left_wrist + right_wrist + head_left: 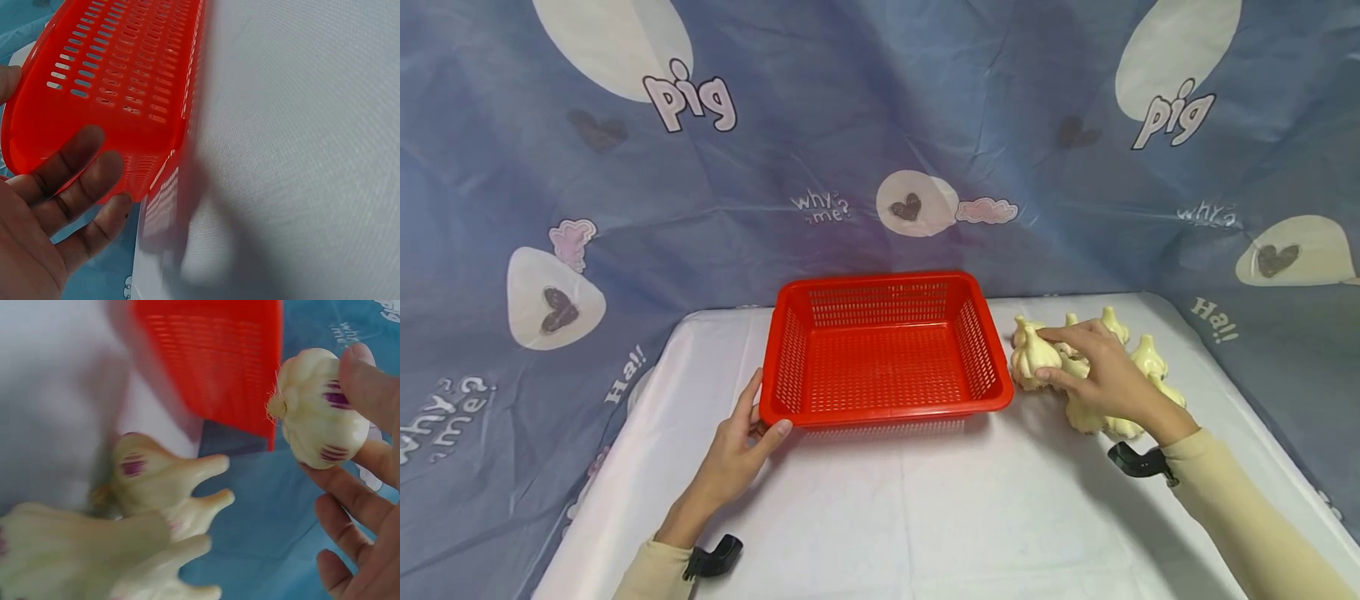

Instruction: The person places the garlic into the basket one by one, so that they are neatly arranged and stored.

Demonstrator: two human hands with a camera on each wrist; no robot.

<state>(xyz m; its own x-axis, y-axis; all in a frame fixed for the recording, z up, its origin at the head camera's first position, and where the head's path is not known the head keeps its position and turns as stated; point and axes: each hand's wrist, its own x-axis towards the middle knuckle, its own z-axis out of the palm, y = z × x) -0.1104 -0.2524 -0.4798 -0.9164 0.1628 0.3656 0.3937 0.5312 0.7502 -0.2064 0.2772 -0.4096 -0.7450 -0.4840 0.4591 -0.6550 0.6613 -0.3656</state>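
Note:
A red plastic basket with slotted walls stands on the white-covered table, its inside bare. My left hand grips its near left corner, the thumb on the rim. In the left wrist view, several fingers of the left hand are loosely bent beside the basket's wall. My right hand pinches a garlic bulb between thumb and fingers, right of the basket. The right wrist view shows this bulb raised, roots towards the basket, with purple streaks on its skin.
More garlic bulbs lie clustered on the table's right side, under and around the right hand; some are partly hidden by it. A blue printed cloth hangs behind and beside the table. Each wrist wears a black camera mount.

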